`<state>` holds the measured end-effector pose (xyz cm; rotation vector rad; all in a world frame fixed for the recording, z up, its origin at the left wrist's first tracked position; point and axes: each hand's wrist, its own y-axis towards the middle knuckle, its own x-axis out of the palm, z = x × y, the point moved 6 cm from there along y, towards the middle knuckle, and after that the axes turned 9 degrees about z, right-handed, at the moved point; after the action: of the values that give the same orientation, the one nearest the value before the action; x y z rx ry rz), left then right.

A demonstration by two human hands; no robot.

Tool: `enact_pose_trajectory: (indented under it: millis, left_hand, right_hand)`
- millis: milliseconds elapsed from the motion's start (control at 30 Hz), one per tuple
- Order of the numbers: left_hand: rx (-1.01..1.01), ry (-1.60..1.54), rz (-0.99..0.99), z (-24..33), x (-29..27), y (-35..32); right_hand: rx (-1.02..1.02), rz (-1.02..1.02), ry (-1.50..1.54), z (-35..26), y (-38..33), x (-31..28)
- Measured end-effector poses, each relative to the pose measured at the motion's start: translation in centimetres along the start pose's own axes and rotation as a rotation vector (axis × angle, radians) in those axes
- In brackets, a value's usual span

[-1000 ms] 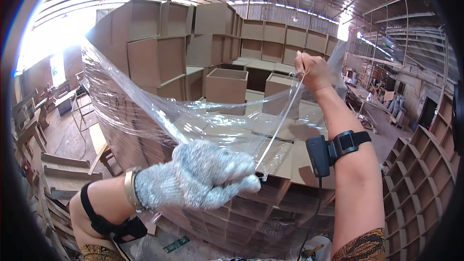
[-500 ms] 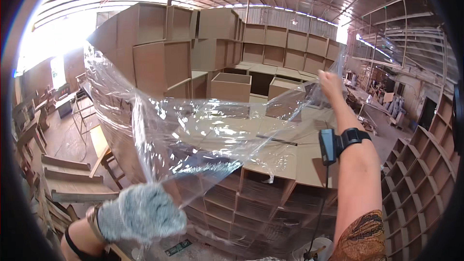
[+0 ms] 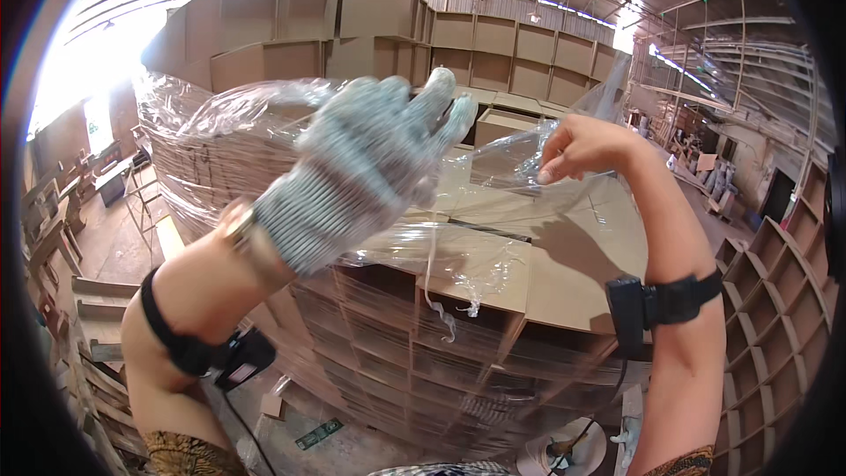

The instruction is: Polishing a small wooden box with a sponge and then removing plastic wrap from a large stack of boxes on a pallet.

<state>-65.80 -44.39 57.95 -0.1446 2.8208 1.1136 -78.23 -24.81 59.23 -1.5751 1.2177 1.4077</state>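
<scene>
Two hands are working clear plastic wrap [image 3: 493,203] over a stack of cardboard sheets [image 3: 414,335]. Left hand [image 3: 361,167], in a knit glove, is pressing flat with fingers spread, smoothing the film down. Right hand [image 3: 586,148], bare, is pinching the wrap's edge, keeping it taut above the top sheet.

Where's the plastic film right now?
Head view, centre: the film drapes over the top of the cardboard stack, between the gloved left hand and the bare right hand, which pinches its edge.
</scene>
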Motion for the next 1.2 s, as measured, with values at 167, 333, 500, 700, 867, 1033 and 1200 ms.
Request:
enact_pose_trajectory:
  millis: [167, 333, 500, 700, 867, 1033, 1200]
  left_hand:
    - [-0.019, -0.075, -0.568, 2.3, 9.3, 2.3]
    - [-0.149, -0.278, -0.434, 2.8, 8.6, 1.0]
    - [-0.175, -0.393, -0.1, 1.7, 6.4, -1.4]
    - [-0.172, -0.395, -0.142, 2.0, 3.6, -1.6]
    - [-0.163, -0.513, -0.104, 2.0, 1.8, -2.4]
    - [-0.085, -0.705, -0.192, 1.8, -1.3, -5.2]
    - [0.104, -0.529, -0.127, -0.3, -12.6, -13.4]
  right_hand:
    - [-0.228, 0.318, -0.036, 1.0, -1.2, -1.1]
    - [-0.601, 0.541, -0.178, 0.1, 1.3, 1.7]
    - [-0.531, 0.537, 0.21, 0.3, 1.2, 0.5]
    - [-0.664, 0.802, 0.019, 1.2, 1.5, 0.3]
    - [-0.656, 0.906, -0.214, 0.9, 1.7, 0.9]
    - [-0.634, 0.963, -0.26, 1.6, 2.3, 0.5]
    - [-0.411, 1.06, -0.317, 5.2, 3.0, -2.7]
